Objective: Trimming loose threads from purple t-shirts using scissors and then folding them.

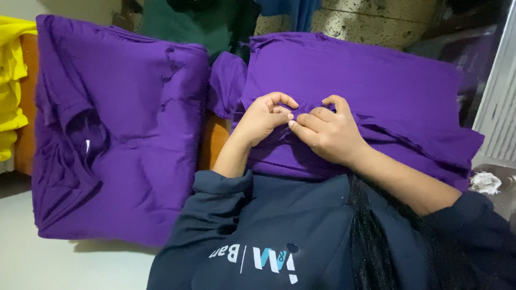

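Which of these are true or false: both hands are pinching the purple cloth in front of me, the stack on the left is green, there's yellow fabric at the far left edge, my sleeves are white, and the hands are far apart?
1. Both hands pinch the purple cloth. True: the left hand and right hand grip a fold of the purple cloth between fingertips.
2. The stack on the left is green. False: that stack of garments is purple too.
3. Yellow fabric lies at the far left edge. True: yellow fabric shows there.
4. The sleeves are white. False: the sleeves are dark navy.
5. The hands are far apart. False: their fingertips meet at the same fold.
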